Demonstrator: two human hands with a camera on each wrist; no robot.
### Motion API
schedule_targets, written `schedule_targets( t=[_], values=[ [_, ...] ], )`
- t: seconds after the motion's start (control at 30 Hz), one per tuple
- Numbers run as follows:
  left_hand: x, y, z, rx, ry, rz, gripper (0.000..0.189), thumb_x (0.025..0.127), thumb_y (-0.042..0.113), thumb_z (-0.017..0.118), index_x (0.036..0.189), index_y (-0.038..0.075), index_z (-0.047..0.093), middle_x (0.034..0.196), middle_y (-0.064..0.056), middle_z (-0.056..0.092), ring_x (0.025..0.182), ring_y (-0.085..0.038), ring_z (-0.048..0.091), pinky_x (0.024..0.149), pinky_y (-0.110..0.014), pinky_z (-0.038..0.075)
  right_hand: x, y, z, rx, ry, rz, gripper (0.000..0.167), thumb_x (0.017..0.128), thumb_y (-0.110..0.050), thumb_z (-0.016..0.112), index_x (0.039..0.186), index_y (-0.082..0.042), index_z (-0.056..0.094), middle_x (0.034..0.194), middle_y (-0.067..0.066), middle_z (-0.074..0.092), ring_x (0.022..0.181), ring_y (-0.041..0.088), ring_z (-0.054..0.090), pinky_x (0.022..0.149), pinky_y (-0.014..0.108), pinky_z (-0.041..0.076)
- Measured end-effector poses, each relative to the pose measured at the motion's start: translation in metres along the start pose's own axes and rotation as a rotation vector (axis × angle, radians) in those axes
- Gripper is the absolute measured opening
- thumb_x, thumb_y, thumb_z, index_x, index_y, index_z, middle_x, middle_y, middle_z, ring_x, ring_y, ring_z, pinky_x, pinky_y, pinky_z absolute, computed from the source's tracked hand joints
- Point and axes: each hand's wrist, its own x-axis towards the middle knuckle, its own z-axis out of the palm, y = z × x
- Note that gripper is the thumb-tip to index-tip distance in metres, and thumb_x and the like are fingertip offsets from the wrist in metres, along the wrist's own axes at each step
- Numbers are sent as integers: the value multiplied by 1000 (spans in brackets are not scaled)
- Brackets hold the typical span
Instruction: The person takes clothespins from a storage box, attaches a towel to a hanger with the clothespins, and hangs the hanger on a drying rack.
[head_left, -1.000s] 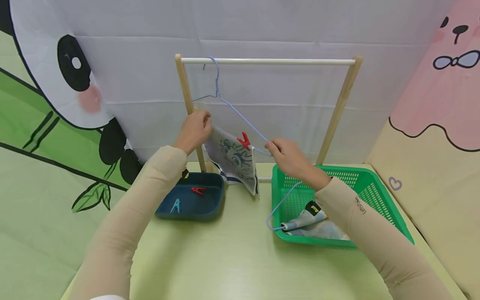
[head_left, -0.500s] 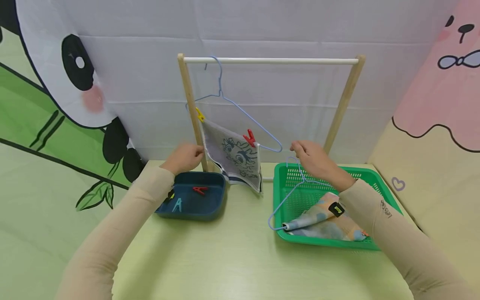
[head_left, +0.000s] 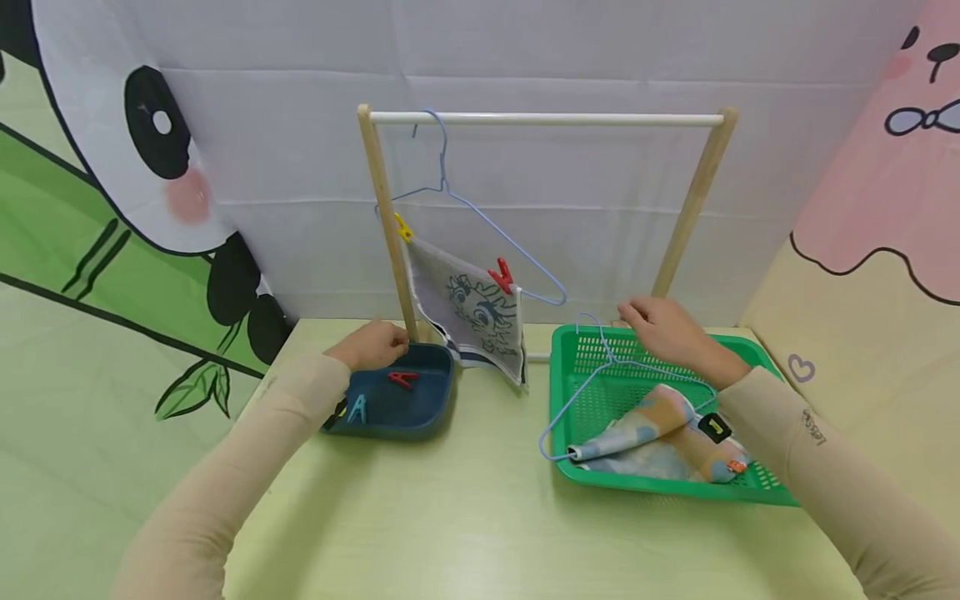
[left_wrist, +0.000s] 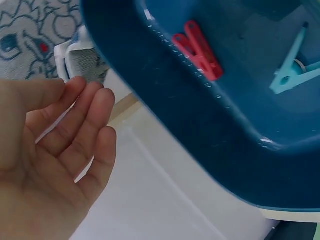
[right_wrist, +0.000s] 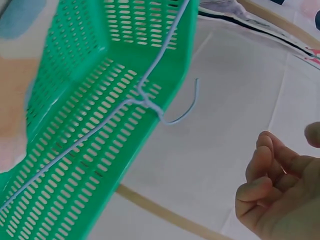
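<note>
My left hand, fingers relaxed and holding nothing, is above the back left of a dark blue bin. A red clothespin and a light blue clothespin lie inside it. My right hand hovers at the back rim of a green basket; its fingers are loosely bent around nothing in the right wrist view. A grey towel hangs from a blue hanger, held by a yellow clothespin and a red clothespin. A second hanger lies across the basket.
A patterned cloth lies bunched in the basket under the second hanger. The wooden rack with a white rod stands at the back of the table, before a white fabric wall.
Both hands have let go of the hanging towel and hanger. The left has come down to the blue bin; the right has moved right and down over the basket's back edge.
</note>
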Motion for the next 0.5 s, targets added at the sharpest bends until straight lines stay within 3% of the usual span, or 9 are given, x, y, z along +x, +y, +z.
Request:
schedule_targets(
  t=[0.13,0.3,0.5],
  values=[
    [-3,-3,4,25,-70,-30,20,96,7,49,97,-1,67,79,-5,61,64,-18,50,71,-37,46,-2,12,2,-28,-37,9,34,103,-26,40,87,-2,58,62,6,48,50,18,41,55,34,37],
    [-9,-7,9,70,-172,-75,19,96,10,52,101,1,67,90,-7,63,77,-21,58,74,-40,49,-4,25,7,-61,-90,33,24,100,-17,46,92,-1,61,61,2,50,52,16,43,56,33,38],
    [-13,-13,15,87,-262,-157,22,96,9,50,108,2,67,97,-8,64,82,-22,59,74,-39,49,-3,33,10,-57,-136,47,25,100,-17,45,95,1,62,65,3,53,55,16,45,57,35,39]
  ],
)
